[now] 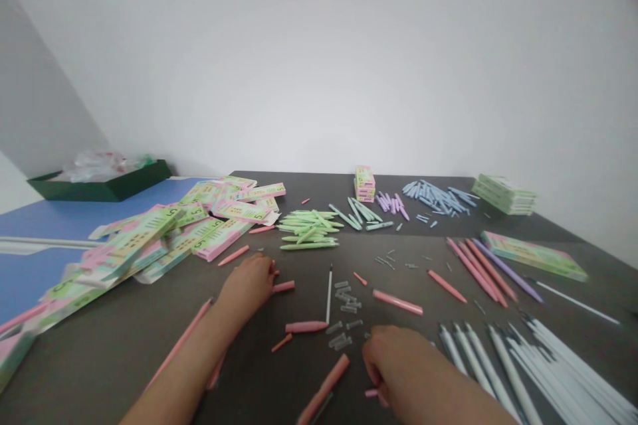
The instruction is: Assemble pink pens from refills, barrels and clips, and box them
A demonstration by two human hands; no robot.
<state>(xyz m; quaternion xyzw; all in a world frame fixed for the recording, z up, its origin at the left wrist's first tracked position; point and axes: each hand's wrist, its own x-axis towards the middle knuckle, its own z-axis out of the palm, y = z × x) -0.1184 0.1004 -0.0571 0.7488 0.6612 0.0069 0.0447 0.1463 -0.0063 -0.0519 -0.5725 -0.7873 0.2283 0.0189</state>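
My left hand (252, 279) is closed at the middle left of the dark table, with a short pink pen barrel (284, 286) poking out at its fingertips. My right hand (393, 358), also closed, is at the lower middle; the end of a small pink pen part (371, 393) shows by its fingers. Between the hands lie a pink pen barrel (306, 327), a white refill (329, 295), an orange-pink pen tip (282, 342) and several clear plastic pieces (343, 299). Nearer me is a longer pink pen (326, 388). The fingers partly hide what they grip.
Printed boxes (144, 239) pile up on the left, before a green tray (114, 189). Green pen parts (309, 226), purple ones (393, 204) and blue ones (436, 197) lie further back. White pens (478, 358) and refills (573, 365) occupy the lower right; stacked boxes (506, 194) stand behind.
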